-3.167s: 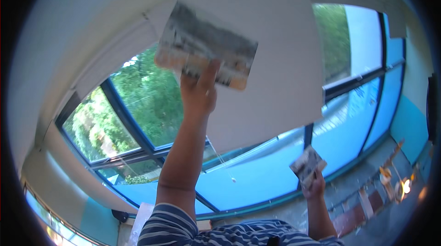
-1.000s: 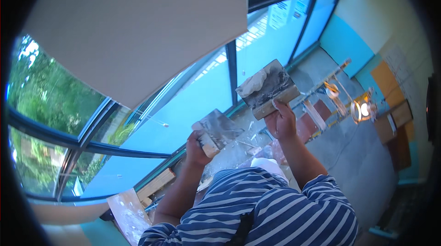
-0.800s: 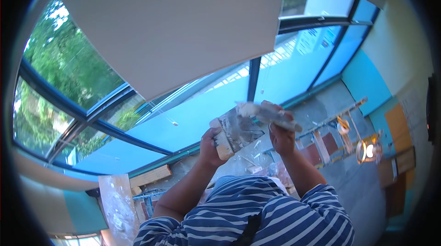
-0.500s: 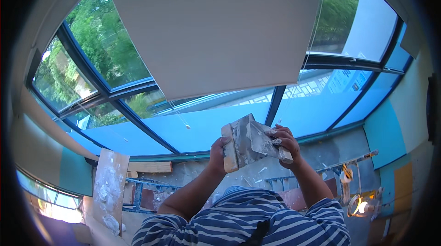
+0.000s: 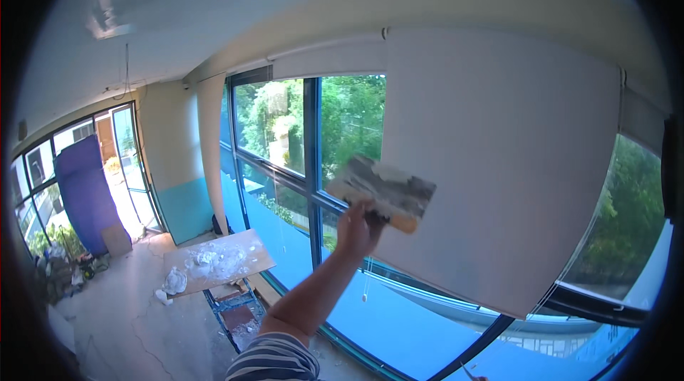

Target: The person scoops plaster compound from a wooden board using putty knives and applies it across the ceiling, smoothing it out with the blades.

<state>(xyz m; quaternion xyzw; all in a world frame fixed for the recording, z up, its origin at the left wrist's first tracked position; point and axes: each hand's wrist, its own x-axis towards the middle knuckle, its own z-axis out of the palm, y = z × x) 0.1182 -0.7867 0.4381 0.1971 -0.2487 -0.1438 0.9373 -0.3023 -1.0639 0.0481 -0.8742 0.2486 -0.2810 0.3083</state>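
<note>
My left hand (image 5: 358, 230) is raised in front of the window, closed round the edge of a plastering trowel (image 5: 388, 185). Its broad plate is smeared with grey and white plaster and slightly blurred, and a yellowish strip shows along the lower edge. Of my right hand (image 5: 482, 379) only a sliver shows at the bottom edge, beside the thin pale edge of a second trowel (image 5: 467, 369); the rest of both is out of the picture.
A large pale roller blind (image 5: 499, 167) hangs before the windows. On the lower left, a board (image 5: 253, 247) with white plaster lumps rests above a blue ladder-like frame (image 5: 231, 303). A purple sheet (image 5: 89, 192) stands by the bright doorway. Wires hang from the ceiling.
The view has swung up and left, bringing the ceiling and doorway in. My hands, earlier together with the two trowels touching, are now apart; the left has risen, the right is nearly out of view.
</note>
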